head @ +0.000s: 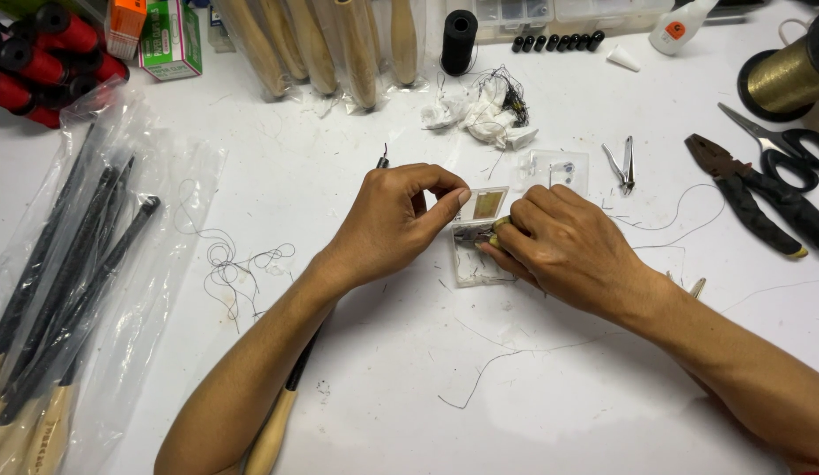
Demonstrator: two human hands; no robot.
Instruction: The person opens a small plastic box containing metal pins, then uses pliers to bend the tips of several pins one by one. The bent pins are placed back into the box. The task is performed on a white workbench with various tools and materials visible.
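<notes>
White table top (357,114) is under everything, and it has scratches and bits of thread on it. Right in the middle sits a small clear plastic box (474,264), lying flat and open. I will tell where other things are from this box.

The left hand (394,220) is just left of the box. Its thumb and first finger are pinched on the box's top edge, beside a little gold piece (488,205) inside it. The other fingers are curled in.

The right hand (559,242) lies on the right side of the box. It is closed around small pliers (474,234) with yellow-green grips, and the tips point left over the box. I cannot tell if the tips pinch anything.

Just above and right of the box is a second small clear case (557,169). A bit farther right lie silver nail clippers (622,165). Well off to the right are big dark pliers (751,195) and black scissors (783,145), with a gold thread spool (789,75) above them.

Above the box is a crumpled white tissue (480,114) and a black thread spool (459,40).

Far left of the box lies a clear bag of black rods (71,281) with wooden handles. Red spools (40,57) sit above that bag. Loose dark thread (234,264) curls between the bag and the left arm.
</notes>
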